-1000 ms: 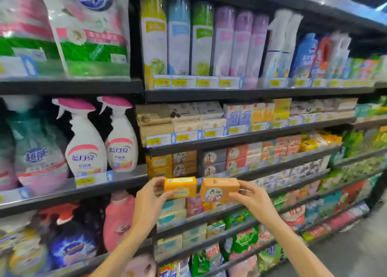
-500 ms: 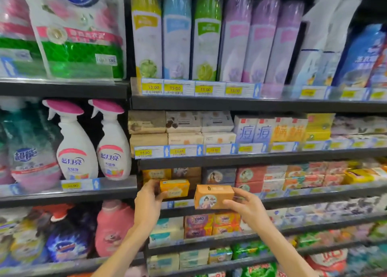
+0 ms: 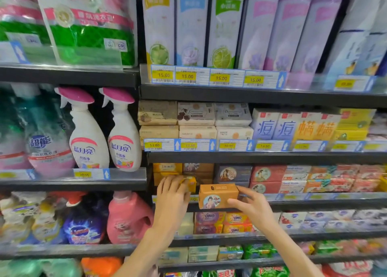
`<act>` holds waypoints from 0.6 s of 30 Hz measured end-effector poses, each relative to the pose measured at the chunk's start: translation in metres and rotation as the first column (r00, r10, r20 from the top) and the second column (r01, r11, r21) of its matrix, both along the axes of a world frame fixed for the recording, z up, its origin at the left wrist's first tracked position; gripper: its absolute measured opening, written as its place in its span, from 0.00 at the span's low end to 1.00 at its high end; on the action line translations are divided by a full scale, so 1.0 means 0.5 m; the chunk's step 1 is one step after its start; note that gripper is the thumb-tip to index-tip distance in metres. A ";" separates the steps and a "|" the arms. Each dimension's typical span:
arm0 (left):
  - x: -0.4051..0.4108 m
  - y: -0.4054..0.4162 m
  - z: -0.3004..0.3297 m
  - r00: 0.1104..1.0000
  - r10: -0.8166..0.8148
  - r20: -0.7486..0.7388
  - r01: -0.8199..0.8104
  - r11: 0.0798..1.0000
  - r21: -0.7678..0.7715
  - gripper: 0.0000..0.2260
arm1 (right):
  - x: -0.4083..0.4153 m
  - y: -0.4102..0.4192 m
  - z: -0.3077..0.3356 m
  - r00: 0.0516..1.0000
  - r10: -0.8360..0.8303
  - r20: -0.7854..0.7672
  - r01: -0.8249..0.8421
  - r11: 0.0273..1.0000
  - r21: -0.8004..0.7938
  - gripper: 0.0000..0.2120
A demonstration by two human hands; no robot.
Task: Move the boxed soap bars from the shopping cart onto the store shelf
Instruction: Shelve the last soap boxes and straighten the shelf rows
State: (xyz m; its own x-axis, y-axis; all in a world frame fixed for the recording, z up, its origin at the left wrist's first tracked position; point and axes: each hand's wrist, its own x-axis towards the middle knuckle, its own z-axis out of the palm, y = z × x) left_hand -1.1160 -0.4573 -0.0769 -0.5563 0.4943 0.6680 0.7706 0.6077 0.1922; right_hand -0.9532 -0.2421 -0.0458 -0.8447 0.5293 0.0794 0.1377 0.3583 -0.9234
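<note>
Store shelving filled the whole view, dark metal shelves [image 3: 261, 157] with clear plastic price strips and yellow tags along the edges. Up top were tall cylindrical air freshener cans [image 3: 191, 25] in glossy wrap, next to soft green-and-white detergent pouches [image 3: 88, 29]. On the left stood two white spray bottles [image 3: 104, 134] with pink trigger heads, and below them a pink jug [image 3: 127, 218].

Right hand [image 3: 251, 207] had its fingers and thumb clamped on the orange soap box [image 3: 217, 196], a plain cardboard brick with a round portrait picture on the front face. Its long axis ran left to right, roughly parallel to the shelf edge, portrait face pointing out at the camera, and it sat in the air just in front of the shelf lip, not yet on it.

Left hand [image 3: 172, 193] was curled round the yellow soap box [image 3: 189, 183], already at the shelf, right up against the stacked yellow boxes [image 3: 166, 169] at the left end of that row. Fingers covered most of it, so only its right end showed; I couldn't really tell which way it pointed.

Further right on that same shelf were red boxes [image 3: 266, 174] with round portraits, same blocky cardboard shape.
</note>
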 end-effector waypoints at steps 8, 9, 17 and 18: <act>0.013 -0.013 -0.015 0.999 0.031 -0.017 -0.033 0.986 -0.165 0.26 | -0.010 -0.012 -0.001 1.000 0.004 -0.009 -0.004 1.000 -0.019 0.22; 0.010 -0.017 -0.015 0.999 0.039 -0.012 -0.040 0.986 -0.163 0.26 | -0.013 -0.016 -0.002 1.000 0.006 -0.002 -0.007 1.000 -0.017 0.22; -0.017 -0.061 -0.019 0.996 0.068 0.052 -0.061 0.990 -0.129 0.27 | -0.046 -0.057 -0.002 0.999 0.030 -0.013 -0.029 0.999 0.041 0.18; -0.016 -0.062 -0.017 0.996 0.066 0.055 -0.058 0.990 -0.129 0.28 | -0.049 -0.063 0.001 0.999 0.028 -0.018 -0.027 0.999 0.040 0.18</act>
State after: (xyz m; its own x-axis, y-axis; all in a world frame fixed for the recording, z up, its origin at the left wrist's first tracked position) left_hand -1.1239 -0.4884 -0.0855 -0.6252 0.5362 0.5671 0.7203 0.6762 0.1548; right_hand -0.9777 -0.2735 -0.0455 -0.8572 0.5017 0.1159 0.1099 0.3983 -0.9107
